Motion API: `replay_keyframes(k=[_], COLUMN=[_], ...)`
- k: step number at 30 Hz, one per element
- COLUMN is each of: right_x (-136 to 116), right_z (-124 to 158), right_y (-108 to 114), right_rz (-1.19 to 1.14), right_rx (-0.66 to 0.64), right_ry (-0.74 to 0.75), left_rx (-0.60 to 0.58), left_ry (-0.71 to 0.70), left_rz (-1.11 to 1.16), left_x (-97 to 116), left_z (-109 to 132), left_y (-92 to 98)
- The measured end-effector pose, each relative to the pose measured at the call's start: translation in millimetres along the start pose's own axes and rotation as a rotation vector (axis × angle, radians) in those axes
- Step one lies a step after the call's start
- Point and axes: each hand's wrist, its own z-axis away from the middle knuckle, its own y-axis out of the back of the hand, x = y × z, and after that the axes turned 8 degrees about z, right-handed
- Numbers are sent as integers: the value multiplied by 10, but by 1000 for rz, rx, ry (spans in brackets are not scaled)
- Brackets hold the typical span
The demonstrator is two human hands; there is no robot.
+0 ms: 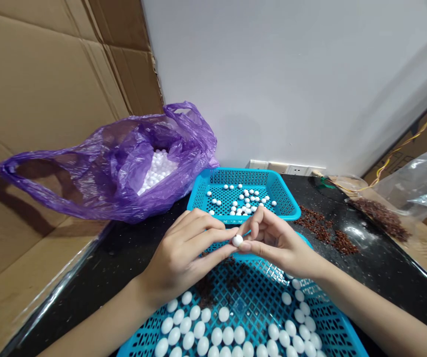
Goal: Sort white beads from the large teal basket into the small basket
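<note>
My left hand (189,248) and my right hand (278,243) meet over the near blue basket (341,327). Between their fingertips is a small white ball (237,240). The right thumb and index finger pinch it from one side, and the left thumb and index finger close on its other side. A small dark spot shows at the ball's top edge; I cannot tell what it is. Several larger-looking white balls (228,335) lie below in the near basket, with dark brown bits (206,287) on its mesh beside the left hand.
A second blue basket (291,208) with scattered white balls stands behind. At the left, a purple plastic bag (124,163) holds many white balls. Brown pieces (321,228) lie on the black tabletop (380,282), near a clear bag (417,178). A power strip (295,170) sits against the wall.
</note>
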Motion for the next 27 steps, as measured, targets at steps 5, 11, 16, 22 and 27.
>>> replay_keyframes(k=[5, 11, 16, 22, 27], right_x=[12, 13, 18, -2, -19], right_z=[-5, -1, 5, -1, 2], right_y=[2, 3, 9, -5, -31], right_rz=[8, 7, 46, 31, 2], right_rx=[11, 8, 14, 21, 30], right_ry=[-2, -1, -24, -25, -7], left_rx=[-21, -33, -33, -34, 29], left_ry=[-2, -22, -40, -44, 5], left_rz=[5, -7, -16, -24, -43], left_x=[-29, -22, -19, -8, -1], left_z=[7, 2, 2, -4, -3], left_y=[-11, 0, 1, 1, -5])
